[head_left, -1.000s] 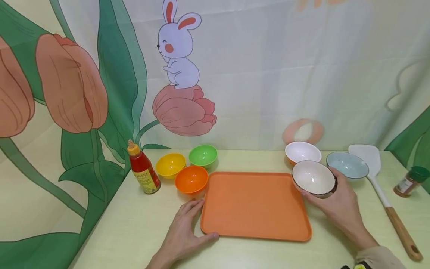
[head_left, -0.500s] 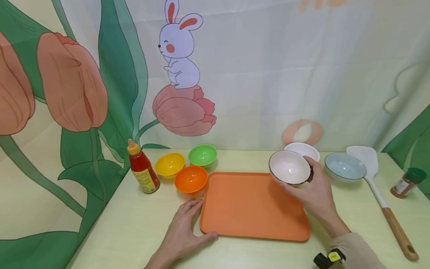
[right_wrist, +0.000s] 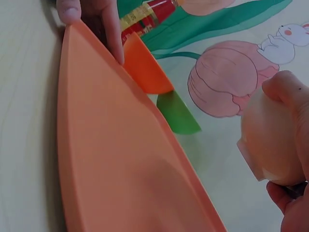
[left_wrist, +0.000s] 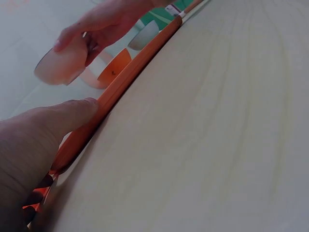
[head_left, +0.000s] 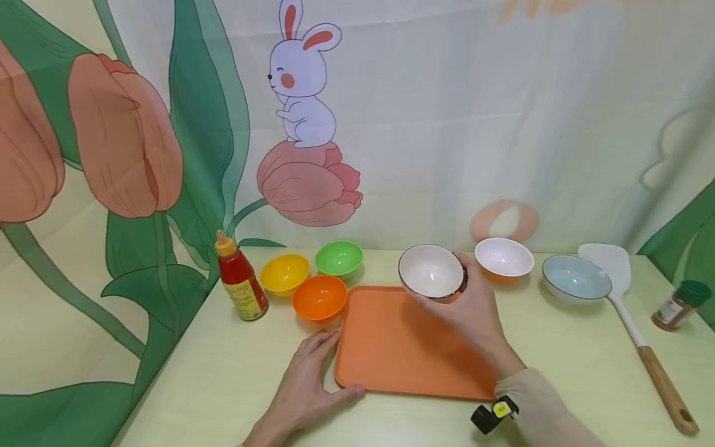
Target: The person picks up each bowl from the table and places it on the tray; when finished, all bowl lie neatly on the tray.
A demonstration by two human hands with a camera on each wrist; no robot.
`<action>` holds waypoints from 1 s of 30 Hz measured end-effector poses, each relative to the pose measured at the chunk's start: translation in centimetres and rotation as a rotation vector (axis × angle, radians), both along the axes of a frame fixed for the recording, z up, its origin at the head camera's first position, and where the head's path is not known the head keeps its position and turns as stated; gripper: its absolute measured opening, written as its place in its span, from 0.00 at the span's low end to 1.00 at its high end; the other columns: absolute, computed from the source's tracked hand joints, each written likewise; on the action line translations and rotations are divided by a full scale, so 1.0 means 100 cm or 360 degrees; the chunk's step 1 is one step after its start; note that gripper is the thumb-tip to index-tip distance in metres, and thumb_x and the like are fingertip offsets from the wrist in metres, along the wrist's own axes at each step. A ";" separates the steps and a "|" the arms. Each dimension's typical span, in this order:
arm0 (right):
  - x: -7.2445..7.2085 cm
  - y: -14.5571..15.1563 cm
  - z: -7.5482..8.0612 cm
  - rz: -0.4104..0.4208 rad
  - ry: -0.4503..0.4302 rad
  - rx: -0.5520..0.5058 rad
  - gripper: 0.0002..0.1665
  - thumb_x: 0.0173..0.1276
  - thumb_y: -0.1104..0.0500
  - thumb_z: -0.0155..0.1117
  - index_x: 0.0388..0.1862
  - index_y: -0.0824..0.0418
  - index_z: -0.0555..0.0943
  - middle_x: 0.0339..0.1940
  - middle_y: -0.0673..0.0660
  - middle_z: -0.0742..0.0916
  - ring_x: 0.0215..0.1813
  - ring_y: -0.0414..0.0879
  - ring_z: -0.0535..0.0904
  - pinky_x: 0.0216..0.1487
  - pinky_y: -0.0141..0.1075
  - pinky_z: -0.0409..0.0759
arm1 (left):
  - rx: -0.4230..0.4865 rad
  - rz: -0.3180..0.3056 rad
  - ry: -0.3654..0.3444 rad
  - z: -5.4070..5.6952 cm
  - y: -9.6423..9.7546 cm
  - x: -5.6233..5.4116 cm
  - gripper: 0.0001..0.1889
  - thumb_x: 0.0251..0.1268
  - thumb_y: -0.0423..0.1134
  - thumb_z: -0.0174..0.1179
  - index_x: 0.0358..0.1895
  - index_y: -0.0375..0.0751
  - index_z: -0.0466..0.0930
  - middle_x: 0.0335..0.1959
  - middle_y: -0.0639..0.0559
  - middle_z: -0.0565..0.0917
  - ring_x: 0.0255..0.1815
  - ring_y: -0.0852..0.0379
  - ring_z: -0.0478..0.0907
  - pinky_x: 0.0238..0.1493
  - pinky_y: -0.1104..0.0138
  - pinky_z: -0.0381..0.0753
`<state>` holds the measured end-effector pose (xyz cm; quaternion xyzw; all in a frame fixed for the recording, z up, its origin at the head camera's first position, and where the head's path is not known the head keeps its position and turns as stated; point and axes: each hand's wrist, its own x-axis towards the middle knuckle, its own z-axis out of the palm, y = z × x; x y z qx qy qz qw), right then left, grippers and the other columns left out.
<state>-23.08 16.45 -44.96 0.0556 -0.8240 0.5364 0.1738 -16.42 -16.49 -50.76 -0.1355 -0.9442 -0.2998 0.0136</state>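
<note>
A cream bowl with a dark rim point(head_left: 431, 271) is held in the air by my right hand point(head_left: 475, 310), above the far part of an orange tray point(head_left: 402, 354). Thumb and fingers grip it from its right side, and the right wrist view shows its underside and foot ring. My left hand point(head_left: 307, 385) lies at the tray's near left corner, fingers along the left edge and thumb at the front edge. In the left wrist view that thumb point(left_wrist: 79, 113) touches the tray's rim. The fingers look fairly straight, not curled round it.
Left of the tray stand a red sauce bottle point(head_left: 241, 279) and yellow point(head_left: 285, 274), green point(head_left: 339, 259) and orange point(head_left: 319, 299) bowls. To the right are a white-and-orange bowl point(head_left: 504, 259), a pale blue bowl point(head_left: 576, 278), a spatula point(head_left: 631, 316) and a green-lidded spice jar point(head_left: 680, 304).
My right hand has carried the cream bowl leftward from the tray's right edge to above its far middle, uncovering the white-and-orange bowl. The left hand has stayed at the tray corner.
</note>
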 end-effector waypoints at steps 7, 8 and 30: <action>-0.008 -0.032 0.001 0.0081 -0.0075 -0.0077 0.71 0.52 0.44 0.96 0.87 0.58 0.64 0.78 0.58 0.78 0.71 0.55 0.79 0.74 0.51 0.81 | -0.0012 0.0006 -0.0013 0.002 0.000 0.000 0.61 0.55 0.79 0.75 0.85 0.41 0.71 0.83 0.43 0.73 0.83 0.38 0.68 0.82 0.35 0.71; -0.009 -0.036 0.001 0.0089 -0.0079 -0.0077 0.71 0.51 0.44 0.96 0.87 0.58 0.64 0.77 0.58 0.78 0.72 0.55 0.79 0.74 0.51 0.81 | -0.0015 0.0007 -0.0013 0.002 0.000 0.000 0.61 0.55 0.79 0.74 0.85 0.41 0.71 0.83 0.43 0.73 0.83 0.38 0.68 0.82 0.35 0.71; -0.025 -0.084 -0.028 0.0180 -0.0178 -0.0064 0.69 0.50 0.45 0.96 0.84 0.60 0.65 0.75 0.59 0.80 0.71 0.58 0.81 0.75 0.55 0.83 | 0.0012 -0.0026 0.0040 0.000 0.000 0.001 0.59 0.56 0.76 0.76 0.84 0.41 0.72 0.82 0.45 0.74 0.83 0.40 0.68 0.83 0.39 0.71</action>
